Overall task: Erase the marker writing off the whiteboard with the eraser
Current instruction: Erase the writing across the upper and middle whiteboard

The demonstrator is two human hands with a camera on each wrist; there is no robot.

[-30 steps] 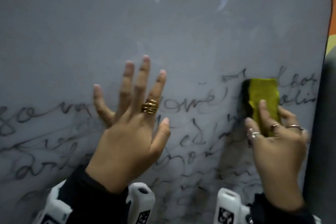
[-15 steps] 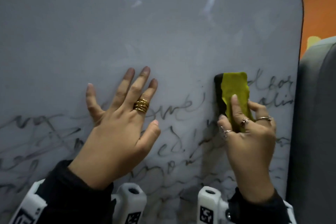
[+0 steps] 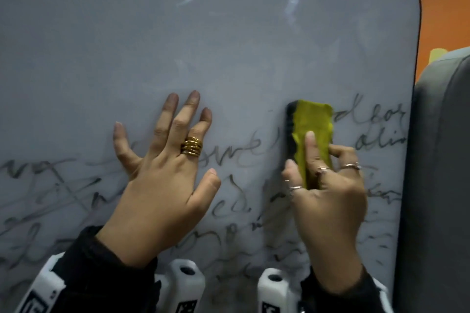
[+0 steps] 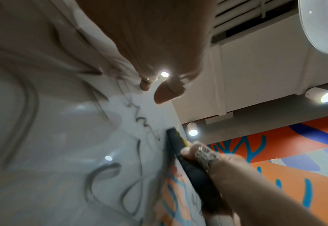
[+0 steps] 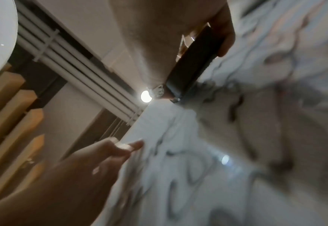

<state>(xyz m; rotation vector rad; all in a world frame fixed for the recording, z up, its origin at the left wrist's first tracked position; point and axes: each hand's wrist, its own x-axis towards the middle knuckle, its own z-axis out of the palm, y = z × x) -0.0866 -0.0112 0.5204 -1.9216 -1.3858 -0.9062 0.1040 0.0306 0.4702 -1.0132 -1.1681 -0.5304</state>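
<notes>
On the left side of the whiteboard point(image 3: 229, 46) the left hand point(image 3: 162, 185) is planted flat, fingers straight and spread apart, holding nothing, with its palm sitting right on top of some of the writing point(image 3: 76, 198). Honestly that's my first worry: skin on wet-ish marker just smears it, and the fingertips point(image 3: 173, 99) already look dark, so wherever that hand goes next could leave fresh smudges on the cleaner upper area. Moving right, the middle words are half-faded grey streaks, so the risk there is ghosting if the passes stay light. Then the eraser point(image 3: 312, 132), yellow back and black pad, sits pressed flat on the board near the right side, with the right hand point(image 3: 328, 198) clamped on it, thumb on one edge and fingers over the back and the other edge. The black pad looks loaded with ink, so it might just drag grey around. Furthest right, a couple of crisp words point(image 3: 376, 119) sit close to the board's edge, easy to miss or slip off.
</notes>
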